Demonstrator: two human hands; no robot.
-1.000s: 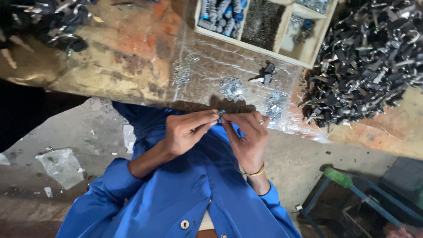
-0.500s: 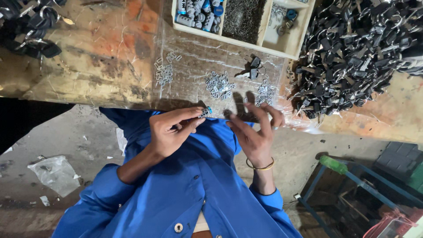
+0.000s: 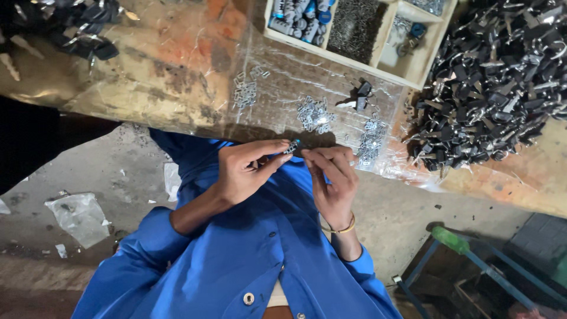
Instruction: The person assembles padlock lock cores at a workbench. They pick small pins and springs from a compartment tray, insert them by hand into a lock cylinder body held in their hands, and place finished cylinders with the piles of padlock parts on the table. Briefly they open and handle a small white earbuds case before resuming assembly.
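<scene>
Over the plastic-covered bench, both hands' fingers apparently pinch a small metal clip.

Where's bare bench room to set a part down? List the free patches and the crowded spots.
Free: worn orange bench top left of the plastic sheet, below the dark scrap. Crowded: small clip clusters on the sheet, wooden tray, black parts heap at right.

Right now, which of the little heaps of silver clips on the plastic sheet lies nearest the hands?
The middle heap, just above the fingertips pinching a small metal piece. The left heap lies farther up the sheet, and the right heap sits off beside the black pile.
</scene>
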